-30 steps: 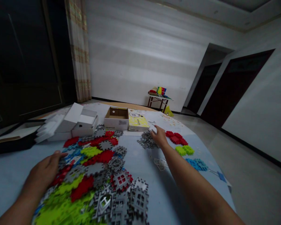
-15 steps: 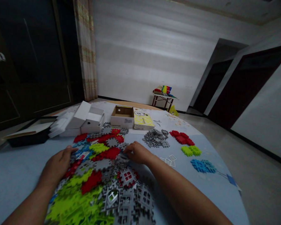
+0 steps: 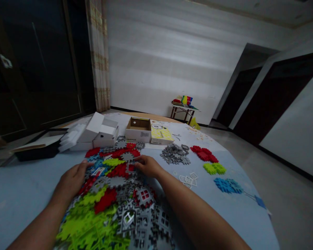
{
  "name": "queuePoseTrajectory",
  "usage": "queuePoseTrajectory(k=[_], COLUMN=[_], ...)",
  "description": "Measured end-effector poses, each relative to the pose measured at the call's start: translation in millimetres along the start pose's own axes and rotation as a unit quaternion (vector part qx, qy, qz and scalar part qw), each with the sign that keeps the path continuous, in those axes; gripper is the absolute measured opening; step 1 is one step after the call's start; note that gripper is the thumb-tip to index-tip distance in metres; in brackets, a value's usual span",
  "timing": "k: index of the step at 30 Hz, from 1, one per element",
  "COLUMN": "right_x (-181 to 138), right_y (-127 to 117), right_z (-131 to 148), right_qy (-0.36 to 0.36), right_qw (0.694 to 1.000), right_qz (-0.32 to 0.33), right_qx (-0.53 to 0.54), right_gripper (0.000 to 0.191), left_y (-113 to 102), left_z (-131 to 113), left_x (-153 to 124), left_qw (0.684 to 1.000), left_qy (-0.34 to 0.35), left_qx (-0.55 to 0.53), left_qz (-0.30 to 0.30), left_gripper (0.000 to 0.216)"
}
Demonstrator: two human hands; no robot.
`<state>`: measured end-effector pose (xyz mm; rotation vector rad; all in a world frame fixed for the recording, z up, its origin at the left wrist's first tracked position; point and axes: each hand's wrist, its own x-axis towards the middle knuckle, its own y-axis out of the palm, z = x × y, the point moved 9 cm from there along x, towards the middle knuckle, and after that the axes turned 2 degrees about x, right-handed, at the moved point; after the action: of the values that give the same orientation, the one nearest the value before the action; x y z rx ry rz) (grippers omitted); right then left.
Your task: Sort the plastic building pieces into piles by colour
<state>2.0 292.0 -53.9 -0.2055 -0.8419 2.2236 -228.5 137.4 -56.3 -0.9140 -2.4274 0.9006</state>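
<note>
Mixed pile of red, grey, lime-green and blue interlocking plastic tiles (image 3: 112, 194): it lies on the pale blue table cover (image 3: 18, 194) directly before you, spreading from the near edge of the view to the boxes at the far side. Your right hand (image 3: 148, 166) rests on the far right part of the pile, fingers curled low with their tips on a small grey-and-red tile (image 3: 131, 167); whether they pinch it or only touch it cannot be told. Your left hand (image 3: 72, 180) lies flat on the left flank of the pile, fingers loosely spread over red and blue tiles and holding nothing that shows.

To the right of your right hand, apart from the main pile, lie sorted groups: a heap of grey tiles (image 3: 176, 154), a cluster of red tiles (image 3: 205, 153), two lime-green tiles (image 3: 214, 168), a patch of blue tiles (image 3: 227, 185), and a few small white tiles (image 3: 188, 179) between your forearm and the lime-green pair.

Beyond the pile stand an open brown cardboard box (image 3: 138, 129), a flat yellow box (image 3: 160, 135) touching its right side, and open white boxes (image 3: 100, 131) to the left, with a dark tray (image 3: 33, 150) further left.

The room has a white wall, a patterned curtain (image 3: 98, 55), dark doorways at right, and a small low table bearing coloured objects (image 3: 183, 108) near the wall.
</note>
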Motion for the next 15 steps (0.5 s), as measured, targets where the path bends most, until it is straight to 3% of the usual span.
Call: queuePoseTrajectory(k=[4,8,15], right_x=[-1.4,-9.2,-12.7], right_y=[8.6,2.4,-9.6], right_z=[-3.3,6.0,-6.8], right_qy=[0.032,0.018,0.063], right_qw=[0.983,0.953,0.960], right_qz=[0.038,0.056,0.023], right_qx=[0.175,0.296,0.273], right_gripper=[0.039,0.042,0.020], left_y=[-2.8,-3.9,-4.7], left_z=[-4.4,-13.4,-8.6], left_x=[-1.9,-6.9,-4.5], left_qw=[1.000,0.999,1.000], left_qy=[0.019,0.031,0.023], left_qx=[0.000,0.005,0.004], left_qz=[-0.006,0.011,-0.003], left_gripper=[0.053,0.054,0.053])
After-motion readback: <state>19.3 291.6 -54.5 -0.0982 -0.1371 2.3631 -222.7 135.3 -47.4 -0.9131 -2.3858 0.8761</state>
